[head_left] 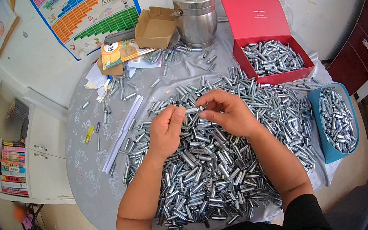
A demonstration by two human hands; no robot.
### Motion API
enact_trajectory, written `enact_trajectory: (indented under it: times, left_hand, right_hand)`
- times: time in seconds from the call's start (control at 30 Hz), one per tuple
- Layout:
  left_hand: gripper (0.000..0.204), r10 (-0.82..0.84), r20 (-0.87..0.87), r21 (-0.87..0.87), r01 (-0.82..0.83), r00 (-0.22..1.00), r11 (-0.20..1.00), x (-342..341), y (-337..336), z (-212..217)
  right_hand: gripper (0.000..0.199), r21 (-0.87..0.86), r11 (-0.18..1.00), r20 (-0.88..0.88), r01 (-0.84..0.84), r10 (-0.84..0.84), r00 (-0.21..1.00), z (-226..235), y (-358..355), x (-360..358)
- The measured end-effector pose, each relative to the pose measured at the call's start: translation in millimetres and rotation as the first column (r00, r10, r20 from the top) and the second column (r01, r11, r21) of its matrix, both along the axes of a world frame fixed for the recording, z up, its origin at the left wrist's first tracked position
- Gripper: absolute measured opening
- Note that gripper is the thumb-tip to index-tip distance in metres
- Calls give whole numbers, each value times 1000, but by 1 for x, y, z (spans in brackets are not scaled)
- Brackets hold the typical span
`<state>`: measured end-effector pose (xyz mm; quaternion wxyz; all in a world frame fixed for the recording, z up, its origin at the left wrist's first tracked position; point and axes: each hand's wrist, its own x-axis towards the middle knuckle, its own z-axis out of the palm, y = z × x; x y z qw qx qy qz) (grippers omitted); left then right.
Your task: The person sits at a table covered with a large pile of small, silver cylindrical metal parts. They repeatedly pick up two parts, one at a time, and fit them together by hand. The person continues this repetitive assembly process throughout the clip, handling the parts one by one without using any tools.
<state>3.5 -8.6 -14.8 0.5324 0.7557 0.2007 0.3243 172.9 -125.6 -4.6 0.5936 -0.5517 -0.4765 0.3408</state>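
Above a wide heap of shiny metal sleeves [210, 172], my two hands meet near the middle of the table. Between them lies a small silver expansion bolt [192, 111], held roughly level. My left hand [166, 130] is closed around its left end, thumb on top. At the other end, the thumb and forefinger of my right hand [229, 112] pinch the part that looks like a nut or washer. The fingers partly cover the bolt, so its full length is hidden.
An open red box [276, 77] and a blue-green bin [333, 153], both full of metal pieces, stand to the right. At the back are a steel pot [197, 18], a cardboard box [154, 30] and booklets [113, 54]. A white strip [123, 132] borders the heap's left.
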Motion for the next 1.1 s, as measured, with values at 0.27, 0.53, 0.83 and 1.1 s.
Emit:
enact_trajectory:
  times: [0.27,0.53,0.83,1.1]
  left_hand:
    - [39,18,-27,-103,-21,999,994,-2,2,-3]
    - [39,-2,-8,-151,1,1000,988,-2,2,-3]
    - [39,0,-30,-101,-3,1000,995,-2,3,-5]
    - [39,-4,-18,-126,2,1000,992,-2,3,-4]
  right_hand:
    - [21,62,998,21,13,-14,1000,4,2,-2]
    - [19,-24,999,-75,-21,19,997,1,1,0]
    - [23,-37,999,-62,-37,34,997,-3,1,3]
    - [18,-57,998,31,-30,32,999,-2,0,5]
